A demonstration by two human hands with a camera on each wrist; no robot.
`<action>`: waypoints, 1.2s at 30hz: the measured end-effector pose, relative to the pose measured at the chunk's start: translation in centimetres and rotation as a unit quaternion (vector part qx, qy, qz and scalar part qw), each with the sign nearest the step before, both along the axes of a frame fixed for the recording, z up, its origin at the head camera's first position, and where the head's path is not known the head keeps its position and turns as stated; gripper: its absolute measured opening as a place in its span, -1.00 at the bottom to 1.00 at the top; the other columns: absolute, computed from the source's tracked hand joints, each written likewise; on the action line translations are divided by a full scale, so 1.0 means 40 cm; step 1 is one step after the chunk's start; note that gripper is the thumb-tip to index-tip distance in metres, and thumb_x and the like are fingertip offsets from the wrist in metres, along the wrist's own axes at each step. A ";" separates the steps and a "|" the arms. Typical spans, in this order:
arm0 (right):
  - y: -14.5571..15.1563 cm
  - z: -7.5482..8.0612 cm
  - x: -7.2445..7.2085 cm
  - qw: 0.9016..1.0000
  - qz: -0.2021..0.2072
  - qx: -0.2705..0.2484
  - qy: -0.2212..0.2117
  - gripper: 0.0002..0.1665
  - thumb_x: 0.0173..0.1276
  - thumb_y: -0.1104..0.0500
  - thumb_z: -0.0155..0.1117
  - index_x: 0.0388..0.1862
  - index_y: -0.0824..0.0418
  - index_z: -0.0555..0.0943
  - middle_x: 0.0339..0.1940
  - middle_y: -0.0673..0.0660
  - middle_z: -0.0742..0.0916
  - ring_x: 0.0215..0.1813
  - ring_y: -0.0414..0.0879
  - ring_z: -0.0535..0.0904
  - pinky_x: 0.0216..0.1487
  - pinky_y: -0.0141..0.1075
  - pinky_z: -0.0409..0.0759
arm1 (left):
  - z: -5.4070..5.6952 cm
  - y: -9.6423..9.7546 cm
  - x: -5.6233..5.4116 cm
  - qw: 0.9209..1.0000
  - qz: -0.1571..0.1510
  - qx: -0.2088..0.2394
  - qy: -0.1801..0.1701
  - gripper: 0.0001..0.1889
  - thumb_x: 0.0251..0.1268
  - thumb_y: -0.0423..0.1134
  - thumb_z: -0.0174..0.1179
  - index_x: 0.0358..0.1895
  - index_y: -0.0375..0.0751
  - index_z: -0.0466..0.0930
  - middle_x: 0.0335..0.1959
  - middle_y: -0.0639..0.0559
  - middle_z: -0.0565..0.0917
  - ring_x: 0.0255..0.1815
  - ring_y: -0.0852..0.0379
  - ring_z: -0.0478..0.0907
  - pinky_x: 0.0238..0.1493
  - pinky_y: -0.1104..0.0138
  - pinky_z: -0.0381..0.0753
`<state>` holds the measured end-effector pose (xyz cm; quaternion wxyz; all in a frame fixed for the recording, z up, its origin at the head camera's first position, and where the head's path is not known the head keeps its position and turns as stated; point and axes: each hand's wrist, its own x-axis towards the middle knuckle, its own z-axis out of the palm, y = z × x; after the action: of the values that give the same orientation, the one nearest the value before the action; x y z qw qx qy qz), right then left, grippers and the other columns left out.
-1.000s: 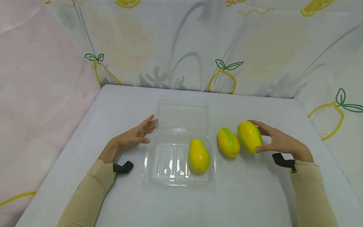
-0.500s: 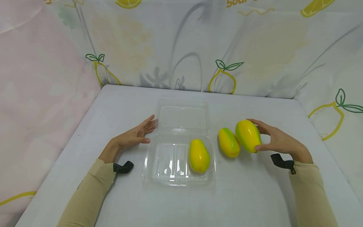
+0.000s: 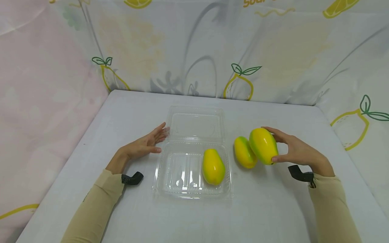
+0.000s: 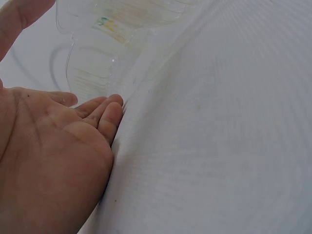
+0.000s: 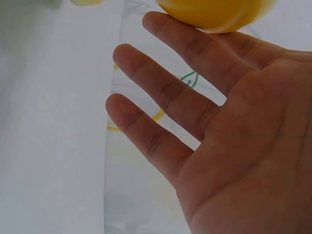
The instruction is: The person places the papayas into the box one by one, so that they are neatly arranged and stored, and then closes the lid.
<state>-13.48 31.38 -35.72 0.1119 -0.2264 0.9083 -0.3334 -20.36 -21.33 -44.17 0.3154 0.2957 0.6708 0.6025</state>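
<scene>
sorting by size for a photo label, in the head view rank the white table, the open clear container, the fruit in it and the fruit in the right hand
1. white table
2. open clear container
Unranked: held fruit and boxed fruit look close; the held one may be nearer the camera.

White table (image 3: 261,216), standing before a pale cloth (image 3: 194,44) | on this cloth, lemon outlines (image 3: 238,87) with green leaves (image 3: 251,70) | pinkish cloth (image 3: 39,98) at left | orange lettering (image 3: 250,2), cut by upper edge
</scene>
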 end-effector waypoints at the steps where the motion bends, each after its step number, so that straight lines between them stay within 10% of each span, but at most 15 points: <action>1: -0.001 0.000 0.000 1.000 0.000 0.002 0.001 0.16 0.05 0.13 0.56 0.57 -0.10 0.12 0.21 -0.59 0.38 0.14 -0.56 0.35 0.18 0.36 0.31 | 0.000 0.000 0.000 1.000 0.000 0.000 0.000 0.06 0.34 -0.35 0.16 0.56 -0.06 -0.57 0.62 -0.14 -0.38 0.61 -0.26 -0.37 0.53 -0.16 -0.27; 11: -0.012 0.005 0.002 1.000 -0.004 0.011 0.000 0.15 0.06 0.11 0.54 0.57 -0.10 0.11 0.30 0.04 0.53 0.13 -0.47 0.38 0.16 0.32 0.34 | -0.002 -0.001 -0.001 1.000 0.001 -0.004 -0.001 0.05 0.34 -0.37 0.15 0.56 -0.05 -0.57 0.62 -0.12 -0.37 0.61 -0.25 -0.36 0.53 -0.14 -0.26; 20: -0.020 0.006 0.001 1.000 0.010 0.002 0.011 0.16 0.03 0.13 0.54 0.57 -0.07 0.13 0.20 -0.53 0.40 0.13 -0.48 0.40 0.16 0.34 0.34 | -0.003 -0.002 -0.003 1.000 0.006 -0.006 -0.008 0.07 0.33 -0.33 0.18 0.57 -0.02 -0.55 0.62 -0.11 -0.37 0.61 -0.24 -0.36 0.54 -0.15 -0.29; 36: -0.038 0.002 0.001 0.999 0.035 0.000 0.033 0.20 -0.03 0.16 0.57 0.57 -0.03 0.14 0.28 -0.17 0.55 0.15 -0.41 0.45 0.18 0.30 0.36 | -0.006 -0.002 -0.005 1.000 0.008 -0.008 -0.011 0.06 0.33 -0.32 0.18 0.57 0.00 -0.54 0.62 -0.09 -0.37 0.61 -0.23 -0.36 0.54 -0.16 -0.26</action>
<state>-13.43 29.85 -35.65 0.0931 -0.2694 0.9030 -0.3215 -20.54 -21.42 -44.39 0.3204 0.2807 0.6748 0.6027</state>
